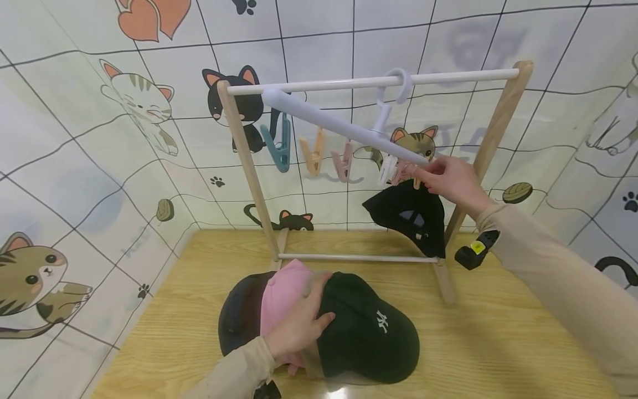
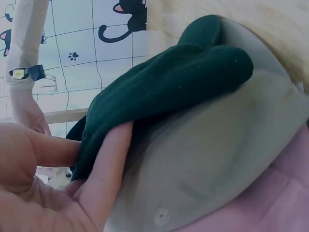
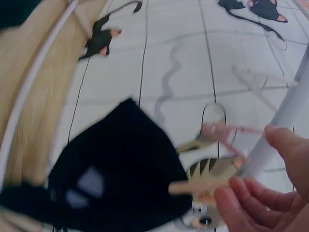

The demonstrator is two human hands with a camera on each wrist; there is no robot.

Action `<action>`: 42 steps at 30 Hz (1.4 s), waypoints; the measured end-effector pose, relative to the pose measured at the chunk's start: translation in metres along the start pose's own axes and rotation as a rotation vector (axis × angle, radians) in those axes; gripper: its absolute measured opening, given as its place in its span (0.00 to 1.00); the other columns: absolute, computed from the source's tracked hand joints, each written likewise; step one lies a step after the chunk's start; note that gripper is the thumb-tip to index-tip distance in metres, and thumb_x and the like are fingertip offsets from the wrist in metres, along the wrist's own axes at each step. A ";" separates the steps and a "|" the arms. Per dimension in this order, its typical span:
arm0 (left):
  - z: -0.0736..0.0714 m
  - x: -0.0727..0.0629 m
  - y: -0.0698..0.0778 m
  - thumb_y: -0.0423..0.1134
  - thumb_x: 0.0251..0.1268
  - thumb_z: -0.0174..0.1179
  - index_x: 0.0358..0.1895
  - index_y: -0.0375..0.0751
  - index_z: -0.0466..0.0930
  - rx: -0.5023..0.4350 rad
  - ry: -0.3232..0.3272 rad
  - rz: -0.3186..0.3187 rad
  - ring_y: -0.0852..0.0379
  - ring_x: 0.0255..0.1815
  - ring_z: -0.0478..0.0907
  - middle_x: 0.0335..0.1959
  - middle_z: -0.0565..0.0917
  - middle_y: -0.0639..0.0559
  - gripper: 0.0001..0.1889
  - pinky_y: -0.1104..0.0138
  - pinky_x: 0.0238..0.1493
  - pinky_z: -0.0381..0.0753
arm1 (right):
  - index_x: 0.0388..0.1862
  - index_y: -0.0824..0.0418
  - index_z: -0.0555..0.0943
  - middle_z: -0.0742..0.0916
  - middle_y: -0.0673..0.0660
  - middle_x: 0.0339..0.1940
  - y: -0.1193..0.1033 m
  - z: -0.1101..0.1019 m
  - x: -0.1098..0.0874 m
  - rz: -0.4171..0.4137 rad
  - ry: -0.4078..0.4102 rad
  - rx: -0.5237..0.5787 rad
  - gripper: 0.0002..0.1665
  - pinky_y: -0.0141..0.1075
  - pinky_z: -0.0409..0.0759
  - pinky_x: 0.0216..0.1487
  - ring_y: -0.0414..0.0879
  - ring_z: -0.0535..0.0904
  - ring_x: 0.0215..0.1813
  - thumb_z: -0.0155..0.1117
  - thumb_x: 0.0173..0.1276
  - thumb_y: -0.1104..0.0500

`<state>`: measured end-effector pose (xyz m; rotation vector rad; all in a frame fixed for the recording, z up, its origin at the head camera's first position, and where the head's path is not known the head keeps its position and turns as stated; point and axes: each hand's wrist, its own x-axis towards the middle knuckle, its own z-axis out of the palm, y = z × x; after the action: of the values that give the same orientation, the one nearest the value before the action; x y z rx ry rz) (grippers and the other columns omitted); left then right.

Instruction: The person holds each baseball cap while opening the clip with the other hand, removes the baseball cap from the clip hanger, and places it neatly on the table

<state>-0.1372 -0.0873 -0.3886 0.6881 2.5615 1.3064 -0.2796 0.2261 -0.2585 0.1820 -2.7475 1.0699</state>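
Note:
My left hand (image 1: 301, 324) grips the edge of a dark green cap (image 1: 366, 332), thumb and finger on its fabric. A beige cap (image 2: 203, 164) lies beneath it, with a pink cap (image 1: 281, 293) and a dark cap (image 1: 241, 310) stacked to the left. My right hand (image 1: 453, 180) is at the low right end of a tilted white hanger (image 1: 339, 124). Its thumb and finger pinch a pink clothespin (image 3: 229, 135). Just beside the fingers, an orange clothespin (image 3: 198, 187) meets a hanging black cap (image 3: 120, 174).
The hanger hooks over the top rail (image 1: 458, 76) of a wooden rack (image 1: 244, 160). Blue (image 1: 280, 145), orange (image 1: 313, 152), pink (image 1: 343, 162) and white (image 1: 387, 169) clothespins hang along its bar. A cat-print wall covering stands behind the wood-grain table (image 1: 159, 332).

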 end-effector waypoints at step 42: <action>-0.040 0.039 0.034 0.37 0.66 0.57 0.46 0.40 0.80 0.350 0.085 0.053 0.55 0.41 0.83 0.43 0.85 0.50 0.09 0.62 0.43 0.79 | 0.48 0.71 0.79 0.84 0.66 0.41 -0.007 0.015 0.005 -0.485 0.295 -0.156 0.15 0.48 0.68 0.38 0.57 0.77 0.40 0.60 0.62 0.68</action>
<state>-0.1747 -0.0797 -0.3360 0.7775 2.8943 0.9253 -0.2852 0.2110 -0.2634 0.5814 -2.3332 0.6864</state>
